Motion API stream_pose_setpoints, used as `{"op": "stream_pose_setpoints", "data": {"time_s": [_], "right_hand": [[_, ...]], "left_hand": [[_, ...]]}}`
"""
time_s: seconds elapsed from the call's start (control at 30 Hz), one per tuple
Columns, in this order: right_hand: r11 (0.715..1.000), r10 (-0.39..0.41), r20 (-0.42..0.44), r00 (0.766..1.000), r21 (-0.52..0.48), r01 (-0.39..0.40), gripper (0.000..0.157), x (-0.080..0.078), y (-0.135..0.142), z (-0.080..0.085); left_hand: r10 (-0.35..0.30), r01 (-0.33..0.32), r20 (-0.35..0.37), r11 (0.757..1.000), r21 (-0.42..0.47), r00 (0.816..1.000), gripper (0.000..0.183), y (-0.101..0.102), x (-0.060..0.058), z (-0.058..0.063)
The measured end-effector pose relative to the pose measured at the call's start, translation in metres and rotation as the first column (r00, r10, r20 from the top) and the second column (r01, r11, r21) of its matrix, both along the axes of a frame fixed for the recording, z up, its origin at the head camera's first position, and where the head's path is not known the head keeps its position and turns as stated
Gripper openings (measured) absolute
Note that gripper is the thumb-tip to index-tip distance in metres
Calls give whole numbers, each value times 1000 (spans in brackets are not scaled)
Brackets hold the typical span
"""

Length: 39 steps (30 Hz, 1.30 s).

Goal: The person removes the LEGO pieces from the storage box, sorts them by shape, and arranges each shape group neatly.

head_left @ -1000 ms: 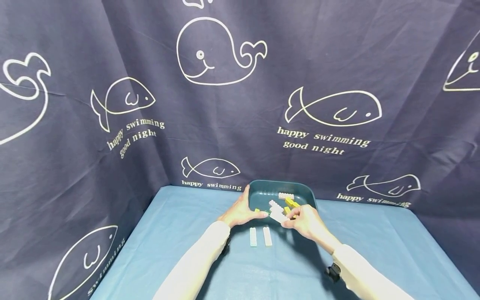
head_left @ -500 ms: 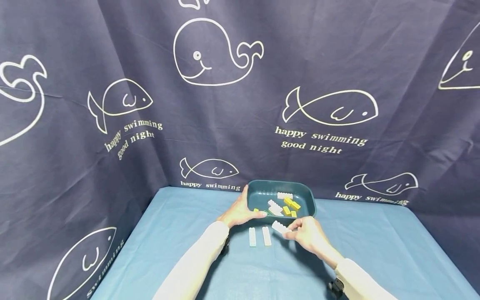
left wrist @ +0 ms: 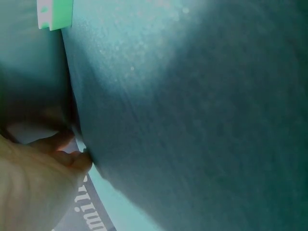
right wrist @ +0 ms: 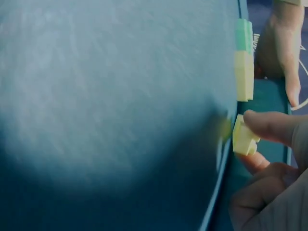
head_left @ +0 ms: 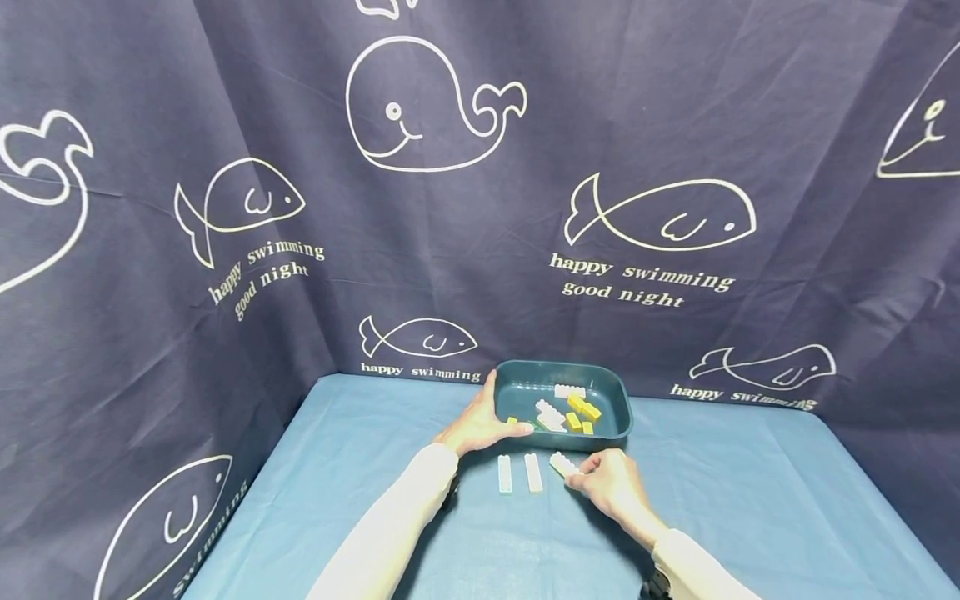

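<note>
My left hand (head_left: pixel 480 423) grips the left end of a dark teal tray (head_left: pixel 618 396), its thumb over the front rim. In front of the tray my right hand (head_left: pixel 617 485) pinches a pale yellow building brick (head_left: pixel 564 464) between thumb and fingers, low over the table; the right wrist view shows the brick's (right wrist: pixel 244 137) studs turned toward the hand. Left of it, a pale yellow brick (head_left: pixel 533 472) and a light green brick (head_left: pixel 505 474) lie side by side on the table, both lengthwise away from me.
Inside the tray are several yellow bricks (head_left: pixel 590 412), a few whitish bricks (head_left: pixel 550 412) in the middle and a white brick (head_left: pixel 570 391) by the back wall. A blue cloth (head_left: pixel 750 483) covers the table. A dark printed curtain (head_left: pixel 480 233) hangs close behind the tray.
The right hand has brought the pale yellow brick out of the tray, over the front rim and down beside the two bricks on the table. The left hand has stayed on the tray.
</note>
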State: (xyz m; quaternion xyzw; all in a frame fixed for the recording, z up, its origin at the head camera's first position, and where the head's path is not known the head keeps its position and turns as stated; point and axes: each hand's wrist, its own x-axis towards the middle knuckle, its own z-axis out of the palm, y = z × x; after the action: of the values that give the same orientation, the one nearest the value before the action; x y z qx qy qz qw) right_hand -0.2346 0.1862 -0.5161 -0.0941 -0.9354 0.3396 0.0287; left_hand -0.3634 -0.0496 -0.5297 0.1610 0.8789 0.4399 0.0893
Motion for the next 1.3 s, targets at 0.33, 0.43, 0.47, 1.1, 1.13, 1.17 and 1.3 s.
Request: {"op": "stream_pose_setpoints", "data": {"time_s": [0.33, 0.43, 0.47, 1.1, 1.13, 1.17, 1.3], "right_hand": [[998, -15, -24, 1000, 65, 16, 22, 0, -8, -11], [996, -14, -17, 1000, 86, 15, 24, 1, -10, -10], [995, -11, -16, 1000, 95, 13, 25, 1, -11, -9], [988, 15, 24, 1000, 151, -18, 35, 4, -21, -3], [988, 16, 22, 1000, 152, -19, 36, 4, -21, -3], [988, 14, 24, 1000, 152, -17, 37, 4, -21, -4], [990, 5, 22, 1000, 138, -8, 45, 5, -22, -2]], "left_hand": [[1, -1, 5, 1000, -6, 1000, 135, 1, 2, 2], [-9, 9, 4, 1000, 9, 1000, 135, 1, 2, 3], [-12, 12, 4, 1000, 15, 1000, 136, 1, 2, 3], [-17, 17, 22, 1000, -16, 1000, 139, -1, -5, -1], [-16, 16, 23, 1000, -18, 1000, 139, -1, -5, -1], [-16, 17, 23, 1000, -22, 1000, 139, -1, -5, -1], [-19, 19, 19, 1000, -24, 1000, 138, -1, -5, 0]]}}
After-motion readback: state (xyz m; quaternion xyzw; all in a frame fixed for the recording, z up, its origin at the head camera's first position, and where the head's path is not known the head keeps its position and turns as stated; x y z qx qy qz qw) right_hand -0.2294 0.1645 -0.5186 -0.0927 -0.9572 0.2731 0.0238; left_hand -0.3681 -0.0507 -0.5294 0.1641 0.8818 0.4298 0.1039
